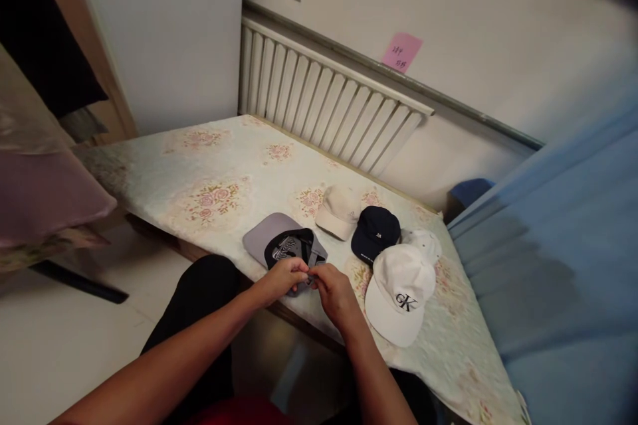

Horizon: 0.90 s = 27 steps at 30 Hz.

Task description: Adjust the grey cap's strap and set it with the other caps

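Observation:
A grey baseball cap (pixel 264 237) lies upside down at the bed's near edge, its brim to the left and its dark lining showing. My left hand (pixel 285 278) and my right hand (pixel 333 287) meet at the cap's back strap, fingertips pinched close together. The fingers hide most of the strap end they grip. To the right rest a beige cap (pixel 339 209), a navy cap (pixel 375 231) and a white cap with black letters (pixel 399 285). Another white cap (pixel 427 244) shows partly behind the lettered one.
The caps lie on a bed with a floral cover (pixel 239 159). A white radiator (pixel 323 89) runs along the wall behind it. A blue curtain (pixel 568 265) hangs at the right. Pink cloth (pixel 50 196) juts in at the left.

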Motion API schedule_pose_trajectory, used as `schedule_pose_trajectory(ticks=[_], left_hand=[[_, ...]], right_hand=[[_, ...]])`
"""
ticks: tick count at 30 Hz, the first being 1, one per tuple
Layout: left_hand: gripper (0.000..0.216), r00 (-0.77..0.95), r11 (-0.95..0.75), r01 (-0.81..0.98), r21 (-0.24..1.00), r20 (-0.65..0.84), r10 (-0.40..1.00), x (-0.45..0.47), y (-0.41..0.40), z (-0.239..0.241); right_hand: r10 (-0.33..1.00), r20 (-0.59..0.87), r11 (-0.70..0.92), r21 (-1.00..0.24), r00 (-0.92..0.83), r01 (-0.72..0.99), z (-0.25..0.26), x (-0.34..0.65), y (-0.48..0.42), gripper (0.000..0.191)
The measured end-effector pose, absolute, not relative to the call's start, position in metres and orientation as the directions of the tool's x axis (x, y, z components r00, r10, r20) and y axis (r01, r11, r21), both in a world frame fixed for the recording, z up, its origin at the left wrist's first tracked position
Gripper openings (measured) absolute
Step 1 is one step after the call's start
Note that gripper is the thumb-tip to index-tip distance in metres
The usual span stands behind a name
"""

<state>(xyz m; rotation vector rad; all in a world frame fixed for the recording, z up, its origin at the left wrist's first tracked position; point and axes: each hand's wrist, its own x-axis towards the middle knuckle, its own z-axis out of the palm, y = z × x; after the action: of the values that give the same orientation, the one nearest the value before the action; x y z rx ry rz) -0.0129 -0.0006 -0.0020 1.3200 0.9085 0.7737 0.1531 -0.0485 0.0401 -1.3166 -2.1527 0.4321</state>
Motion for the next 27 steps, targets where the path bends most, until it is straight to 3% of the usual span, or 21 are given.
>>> schedule_pose_trajectory(ticks=[27], left_hand=[[0.023,0.531,0.154,0.026,0.988,-0.145,0.835,-0.0151,-0.0048,0.0045]], right_hand=[[0.907,0.216,0.419,-0.534,-0.361,0.734,0.0403,0.1552,-0.0492,0.029]])
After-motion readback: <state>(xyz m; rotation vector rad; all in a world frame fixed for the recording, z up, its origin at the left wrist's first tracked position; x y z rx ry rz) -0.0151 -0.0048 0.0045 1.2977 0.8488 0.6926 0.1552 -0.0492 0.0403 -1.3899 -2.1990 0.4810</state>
